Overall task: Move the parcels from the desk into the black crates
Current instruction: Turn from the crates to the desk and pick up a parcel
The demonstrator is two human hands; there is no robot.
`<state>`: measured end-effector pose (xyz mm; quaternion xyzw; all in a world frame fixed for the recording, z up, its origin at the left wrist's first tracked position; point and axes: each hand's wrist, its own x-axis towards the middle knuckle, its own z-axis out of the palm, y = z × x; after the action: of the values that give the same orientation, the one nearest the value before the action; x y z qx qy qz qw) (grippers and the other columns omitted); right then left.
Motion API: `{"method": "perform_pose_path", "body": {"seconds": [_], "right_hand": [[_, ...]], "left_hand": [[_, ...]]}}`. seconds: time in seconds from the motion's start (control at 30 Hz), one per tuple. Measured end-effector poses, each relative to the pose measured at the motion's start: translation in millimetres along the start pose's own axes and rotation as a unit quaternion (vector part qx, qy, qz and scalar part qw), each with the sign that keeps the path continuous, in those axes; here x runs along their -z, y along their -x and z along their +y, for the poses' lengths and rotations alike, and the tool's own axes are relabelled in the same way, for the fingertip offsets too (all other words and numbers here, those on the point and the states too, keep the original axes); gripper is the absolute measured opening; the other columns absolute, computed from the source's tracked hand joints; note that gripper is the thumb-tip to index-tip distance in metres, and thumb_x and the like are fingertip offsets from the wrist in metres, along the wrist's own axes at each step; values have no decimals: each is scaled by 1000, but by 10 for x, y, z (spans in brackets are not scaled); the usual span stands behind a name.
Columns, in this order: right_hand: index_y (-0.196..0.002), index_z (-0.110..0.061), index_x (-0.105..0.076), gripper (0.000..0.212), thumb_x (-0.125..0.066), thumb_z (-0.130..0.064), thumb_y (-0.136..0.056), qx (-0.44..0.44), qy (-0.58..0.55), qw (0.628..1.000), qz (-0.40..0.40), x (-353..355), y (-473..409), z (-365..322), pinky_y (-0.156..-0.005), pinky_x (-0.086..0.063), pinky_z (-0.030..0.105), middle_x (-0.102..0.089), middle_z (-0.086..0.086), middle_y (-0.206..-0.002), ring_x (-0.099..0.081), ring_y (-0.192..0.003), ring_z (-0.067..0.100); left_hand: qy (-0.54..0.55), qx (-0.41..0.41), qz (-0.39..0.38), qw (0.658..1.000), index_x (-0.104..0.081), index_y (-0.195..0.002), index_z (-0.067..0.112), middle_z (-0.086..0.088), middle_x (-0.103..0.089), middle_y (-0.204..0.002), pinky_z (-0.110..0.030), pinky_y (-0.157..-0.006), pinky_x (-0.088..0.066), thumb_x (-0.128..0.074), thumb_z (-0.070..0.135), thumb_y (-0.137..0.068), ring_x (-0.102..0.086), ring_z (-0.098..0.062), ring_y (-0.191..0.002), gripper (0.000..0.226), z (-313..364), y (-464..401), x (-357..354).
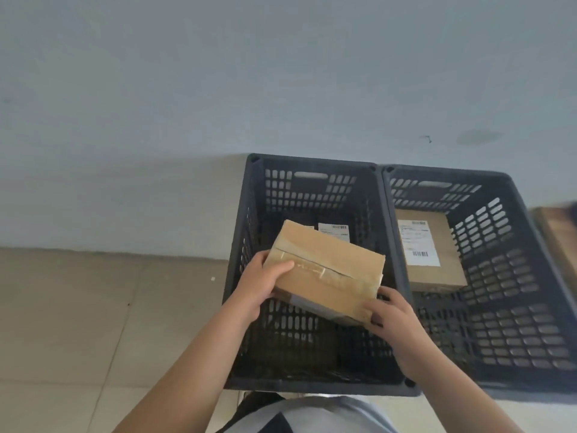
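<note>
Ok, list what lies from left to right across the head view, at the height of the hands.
Tiled floor → left hand → held cardboard parcel, over the left black crate → right hand → labelled parcel in the right black crate → wooden edge.

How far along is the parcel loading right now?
Done: one labelled parcel lies in the right crate. In hand: left hand and right hand hold a taped cardboard box over the left crate. The desk is out of view, so what remains is unknown.
</note>
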<state>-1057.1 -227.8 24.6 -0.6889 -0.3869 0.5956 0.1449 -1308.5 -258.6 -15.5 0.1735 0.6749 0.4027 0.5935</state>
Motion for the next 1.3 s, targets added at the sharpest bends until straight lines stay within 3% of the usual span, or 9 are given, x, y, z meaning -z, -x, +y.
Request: {"method": "perform_pose_path", "body": {"seconds": [0.17, 0.3, 0.47, 0.57, 0.73, 0.97, 1.07, 1.2, 1.3], "right_hand": [[-150, -20, -45, 51, -63, -17, -102, 18, -32, 998, 42, -227, -353, -381, -110, -49, 48, -60, -4, -126, -55, -119, 24], [-155, -22, -36, 67, -70, -21, -97, 86, 42, 993, 73, -357, -842, -855, -90, -48, 33, -54, -3, -136, -54, -107, 15], [-158, -28, -25, 87, -77, -15, -90, 198, 174, 957, 120, -455, -1383, -1126, -92, -56, 42, -50, -1, -142, -55, -124, 24], [-161, -32, -28, 83, -70, -9, -94, 233, 273, 924, 129, -537, -1583, -988, -123, -33, 51, -21, 5, -170, -21, -156, 30], [-164, -37, -15, 83, -54, -3, -99, 232, 461, 853, 74, -601, -1731, -794, -128, -11, 49, 3, 2, -176, 8, -161, 28], [-160, -29, -30, 60, -53, -17, -106, 305, 482, 814, 110, -540, -1836, -843, -126, -20, 51, -19, 10, -172, -8, -160, 33], [-162, -29, -27, 60, -52, -21, -108, 303, 482, 814, 112, -566, -1881, -815, -128, -16, 50, -16, 10, -173, -5, -161, 33], [-164, -32, -22, 63, -50, -23, -109, 289, 457, 836, 93, -529, -1901, -764, -129, -11, 50, -8, 7, -175, 4, -161, 29], [-164, -34, -22, 65, -52, -25, -107, 280, 469, 835, 72, -480, -1880, -823, -129, -13, 53, -9, 6, -175, 1, -161, 29]], "left_hand": [[-15, -4, -27, 1000, -44, -133, 29, 5, -57, -123, -38, -80, -54, -74, 37, -93, -56, -12, -106, 50, 415, -645, 19], [-3, -13, -19, 1000, -40, -144, 23, -1, -57, -133, -53, -104, -52, -71, 39, -96, -57, -22, -117, 60, 621, -1134, -83], [30, -36, 11, 999, -37, -153, 22, -2, -59, -138, -52, -109, -49, -66, 35, -100, -59, -24, -125, 62, 585, -1492, -361], [32, -37, 55, 997, -37, -153, 24, 0, -61, -134, -34, -87, -54, -62, 36, -102, -60, -19, -114, 57, 416, -1576, -530], [40, -50, 62, 996, -31, -157, 26, 0, -58, -138, -30, -83, -52, -59, 42, -103, -60, -18, -118, 62, 291, -1617, -580], [43, -24, 6, 999, -24, -160, 29, -3, -54, -149, -56, -113, -45, -56, 40, -105, -54, -26, -133, 64, 439, -1723, -475], [29, -14, -17, 999, -22, -161, 28, -6, -55, -148, -55, -111, -47, -59, 40, -104, -57, -29, -131, 69, 507, -1764, -362], [16, 10, -44, 999, -28, -160, 24, 3, -64, -124, -33, -74, -56, -61, 39, -103, -67, -16, -104, 67, 602, -1658, -183], [37, -3, 0, 999, -27, -162, 25, 3, -51, -147, -37, -100, -45, -50, 45, -107, -51, -18, -133, 63, 625, -1471, -96]]}}
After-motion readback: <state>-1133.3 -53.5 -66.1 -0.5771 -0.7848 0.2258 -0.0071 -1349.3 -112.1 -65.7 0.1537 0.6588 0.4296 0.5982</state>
